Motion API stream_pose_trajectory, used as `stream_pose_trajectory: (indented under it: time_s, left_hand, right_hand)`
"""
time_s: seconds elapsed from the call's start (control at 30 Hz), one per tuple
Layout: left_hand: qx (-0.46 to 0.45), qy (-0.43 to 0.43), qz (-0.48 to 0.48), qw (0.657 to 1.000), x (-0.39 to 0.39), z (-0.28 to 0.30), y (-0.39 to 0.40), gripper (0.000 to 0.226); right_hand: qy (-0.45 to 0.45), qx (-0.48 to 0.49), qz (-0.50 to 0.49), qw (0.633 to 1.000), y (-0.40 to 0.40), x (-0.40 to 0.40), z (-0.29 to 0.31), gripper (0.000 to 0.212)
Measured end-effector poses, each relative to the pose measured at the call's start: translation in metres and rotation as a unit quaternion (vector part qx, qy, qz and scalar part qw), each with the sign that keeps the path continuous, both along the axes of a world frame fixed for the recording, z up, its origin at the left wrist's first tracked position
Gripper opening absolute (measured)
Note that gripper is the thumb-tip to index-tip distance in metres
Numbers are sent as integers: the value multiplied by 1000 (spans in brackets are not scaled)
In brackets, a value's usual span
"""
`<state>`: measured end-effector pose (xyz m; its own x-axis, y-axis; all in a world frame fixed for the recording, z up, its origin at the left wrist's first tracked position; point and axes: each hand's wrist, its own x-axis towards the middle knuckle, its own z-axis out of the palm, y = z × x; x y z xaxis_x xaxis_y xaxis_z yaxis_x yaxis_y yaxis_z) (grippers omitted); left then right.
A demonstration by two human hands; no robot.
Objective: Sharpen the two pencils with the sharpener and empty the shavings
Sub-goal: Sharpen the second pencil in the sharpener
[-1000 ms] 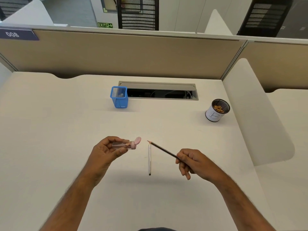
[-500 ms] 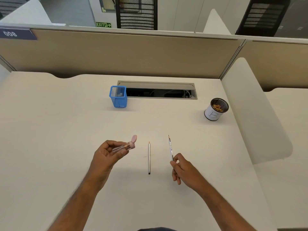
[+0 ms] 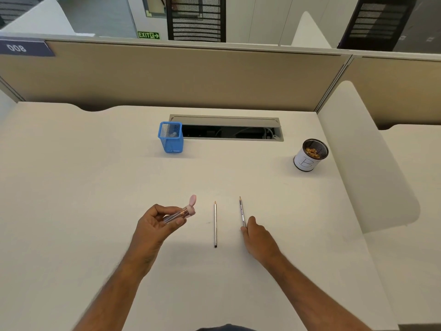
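Note:
My left hand (image 3: 156,225) holds a clear tube sharpener (image 3: 180,213) with a pink cap flipped open, tilted up to the right above the desk. One pencil (image 3: 215,224) lies on the desk with its point away from me, between my hands. A second pencil (image 3: 242,211) lies nearly parallel to its right, point away. My right hand (image 3: 259,237) rests low on the desk, its fingertips on the near end of that second pencil.
A blue mesh holder (image 3: 170,137) stands at the back centre beside an open cable slot (image 3: 229,131). A white cup (image 3: 307,161) with shavings inside stands at the right. Beige partitions (image 3: 167,75) close the back; a white divider (image 3: 367,151) bounds the right.
My right hand swung the second pencil from pointing left at the sharpener to pointing away, and lowered it onto the desk beside the first pencil. The left hand tilted the sharpener upward.

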<state>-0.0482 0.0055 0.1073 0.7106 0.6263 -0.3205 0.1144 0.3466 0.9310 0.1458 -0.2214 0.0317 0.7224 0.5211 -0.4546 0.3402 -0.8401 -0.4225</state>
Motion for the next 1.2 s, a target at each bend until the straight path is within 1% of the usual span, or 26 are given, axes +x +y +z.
stream_pose_trajectory:
  time_s: [0.1,0.17,0.3,0.4,0.53,0.67,0.8,0.93,1.0,1.1,1.2]
  left_hand:
    - [3,4,-5,1000,-2,-2,0,33]
    - [3,4,-3,1000,-2,-2,1,34]
    - [2,0,-2,1000,-3,-2,3,37]
    - [5,1,-1,1000,-4,-1,4,36]
    - [7,6,0,1000,-6,-3,4,35]
    - [7,9,-1,1000,-8,-5,6,35]
    - [6,11,1,1000,-9,-9,8,36]
    - [10,16,-8,1000,-9,-14,10,36]
    - [13,17,-10,1000,-10,-16,11,33]
    - [16,12,-19,1000,-8,-15,10,33]
    - [19,14,-17,1000,-10,-16,10,37]
  right_hand:
    - [-10,-29,11,999,3,2,-2,23]
    - [-13,-42,18,999,5,3,-2,27]
    - [4,-49,22,999,5,6,0,28]
    - [22,-47,13,999,5,9,5,27]
    - [56,-36,-27,997,4,11,8,41]
    - [49,-13,-29,998,0,8,8,41]
    - [-5,-4,3,1000,6,3,9,39]
    - [-27,-16,81,996,27,-10,10,44]
    - [-26,-27,116,993,39,-18,10,45]
    - [-40,-62,161,984,51,-28,5,41]
    - [-55,-88,177,979,57,-34,0,41]
